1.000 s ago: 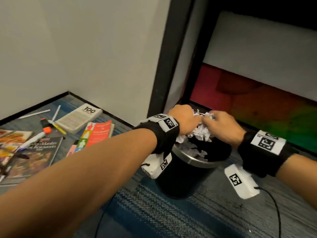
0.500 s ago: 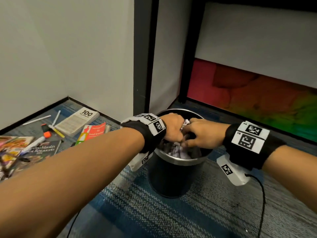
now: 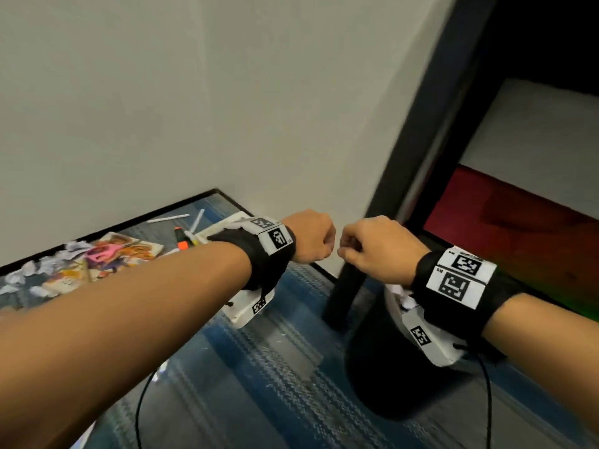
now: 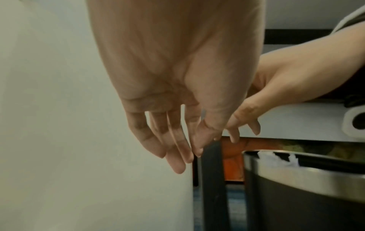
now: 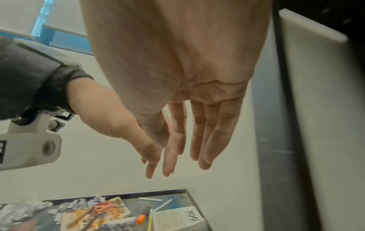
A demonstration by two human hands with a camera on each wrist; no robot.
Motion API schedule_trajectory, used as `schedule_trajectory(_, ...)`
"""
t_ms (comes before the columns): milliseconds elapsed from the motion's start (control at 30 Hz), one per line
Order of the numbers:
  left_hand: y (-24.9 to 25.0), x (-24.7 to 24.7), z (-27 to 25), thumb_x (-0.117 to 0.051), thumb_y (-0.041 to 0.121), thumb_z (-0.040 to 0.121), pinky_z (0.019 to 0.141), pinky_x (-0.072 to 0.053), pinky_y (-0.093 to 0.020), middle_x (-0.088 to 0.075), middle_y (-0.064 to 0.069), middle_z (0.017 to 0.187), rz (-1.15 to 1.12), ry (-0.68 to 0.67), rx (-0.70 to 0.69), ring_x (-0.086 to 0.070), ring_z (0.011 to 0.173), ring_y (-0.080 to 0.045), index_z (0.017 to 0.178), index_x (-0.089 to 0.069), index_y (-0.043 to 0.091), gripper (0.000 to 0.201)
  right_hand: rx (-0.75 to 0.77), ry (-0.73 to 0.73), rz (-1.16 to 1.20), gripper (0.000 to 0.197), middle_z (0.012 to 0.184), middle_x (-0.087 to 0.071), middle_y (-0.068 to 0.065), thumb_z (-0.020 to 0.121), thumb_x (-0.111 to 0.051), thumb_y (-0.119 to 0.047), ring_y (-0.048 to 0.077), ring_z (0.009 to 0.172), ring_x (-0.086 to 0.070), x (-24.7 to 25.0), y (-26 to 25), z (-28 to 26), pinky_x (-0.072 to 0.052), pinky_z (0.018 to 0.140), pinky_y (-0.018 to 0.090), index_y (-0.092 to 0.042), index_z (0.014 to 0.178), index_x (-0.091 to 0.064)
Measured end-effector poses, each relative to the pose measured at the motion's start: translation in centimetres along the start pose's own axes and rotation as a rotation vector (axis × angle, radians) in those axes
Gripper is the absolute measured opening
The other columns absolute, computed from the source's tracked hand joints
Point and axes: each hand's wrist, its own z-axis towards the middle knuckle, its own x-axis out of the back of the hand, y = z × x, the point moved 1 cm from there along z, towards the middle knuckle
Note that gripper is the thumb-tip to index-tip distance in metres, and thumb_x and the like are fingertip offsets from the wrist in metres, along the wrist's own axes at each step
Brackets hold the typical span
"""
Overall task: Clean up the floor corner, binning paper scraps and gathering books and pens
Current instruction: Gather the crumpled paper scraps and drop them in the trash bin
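Note:
My left hand (image 3: 313, 236) and right hand (image 3: 365, 246) hover side by side, a small gap apart, above the black bin (image 3: 385, 371). In the wrist views the left hand's fingers (image 4: 175, 150) and the right hand's fingers (image 5: 199, 140) hang straight and loose, holding nothing. Crumpled white paper (image 4: 276, 158) pokes above the bin's steel rim (image 4: 308, 173). In the far floor corner lie paper scraps (image 3: 29, 273), a colourful book (image 3: 136, 251), a white "100" book (image 5: 177, 218), an orange marker (image 3: 183, 244) and white pens (image 3: 168, 218).
Pink scissors (image 3: 100, 252) lie on the colourful book. A black post (image 3: 411, 176) stands just behind the bin, with a white wall (image 3: 194, 108) to its left and a red-green panel (image 3: 505, 228) to its right. Blue striped carpet (image 3: 259, 367) lies below my arms.
Both hands have let go of the paper in the bin and risen above it, fingers now loose. The view has swung, so the bin sits lower right.

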Motion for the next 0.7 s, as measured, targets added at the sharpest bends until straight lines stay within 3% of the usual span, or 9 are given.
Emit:
schedule_trajectory(133, -9.4, 1.7, -5.1, -0.058, 0.020, 0.083, 0.076, -0.050, -0.031, -0.071, -0.008, 0.097, 0.136, -0.022, 0.126, -0.065, 0.092, -0.029, 0.093, -0.070, 0.017, 0.015, 0.148, -0.032, -0.004, 0.017, 0.097, -0.069, 0.001, 0.087, -0.055, -0.037, 0.025, 0.091, -0.062, -1.9, -8.6, 6.1, -0.049, 0.073, 0.034, -0.023, 0.090, -0.064)
schedule_trajectory(267, -19.0, 3.1, -10.9, -0.058, 0.020, 0.084, 0.074, -0.049, -0.032, -0.070, -0.012, 0.098, 0.215, -0.094, 0.256, -0.065, 0.093, -0.032, 0.096, -0.070, 0.011, 0.019, 0.256, -0.074, -0.005, 0.015, 0.098, -0.066, 0.002, 0.088, -0.056, -0.034, 0.025, 0.091, -0.061, -4.8, -17.9, 11.4, -0.043, 0.069, 0.030, -0.021, 0.091, -0.064)
schedule_trajectory(400, -27.1, 2.9, -17.7, -0.057, 0.025, 0.086, 0.080, -0.052, -0.032, -0.070, -0.009, 0.101, 0.167, -0.151, 0.401, -0.065, 0.096, -0.030, 0.100, -0.071, 0.012, 0.023, 0.358, -0.186, -0.067, 0.021, 0.102, -0.064, 0.006, 0.090, -0.054, -0.034, 0.027, 0.095, -0.060, -7.8, -26.6, 15.1, -0.048, 0.078, 0.035, -0.017, 0.097, -0.065)
schedule_trajectory(567, -35.7, 1.6, -26.6, -0.056, 0.022, 0.088, 0.089, -0.052, -0.039, -0.061, -0.009, 0.091, 0.111, -0.243, 0.585, -0.063, 0.098, -0.033, 0.094, -0.069, 0.010, 0.019, 0.620, -0.346, -0.234, 0.024, 0.111, -0.063, 0.009, 0.091, -0.052, -0.032, 0.031, 0.100, -0.060, -11.5, -36.6, 18.6, -0.048, 0.081, 0.036, -0.015, 0.104, -0.063)
schedule_trajectory(633, -38.5, 0.9, -29.3, -0.052, 0.020, 0.092, 0.089, -0.048, -0.041, -0.054, -0.012, 0.087, 0.056, -0.242, 0.694, -0.058, 0.080, -0.031, 0.089, -0.064, 0.007, 0.018, 0.732, -0.413, -0.298, 0.024, 0.113, -0.061, 0.009, 0.090, -0.053, -0.031, 0.031, 0.103, -0.058, -13.4, -39.9, 19.0, -0.045, 0.079, 0.034, -0.016, 0.108, -0.061)
schedule_trajectory(700, -41.5, -0.2, -32.3, -0.050, 0.019, 0.092, 0.068, -0.046, -0.038, -0.050, -0.008, 0.071, 0.011, -0.176, 0.833, -0.046, 0.059, -0.022, 0.074, -0.052, 0.011, 0.019, 0.846, -0.487, -0.337, 0.029, 0.115, -0.058, 0.009, 0.090, -0.054, -0.033, 0.031, 0.105, -0.057, -15.7, -43.0, 19.2, -0.046, 0.082, 0.037, -0.016, 0.113, -0.058)
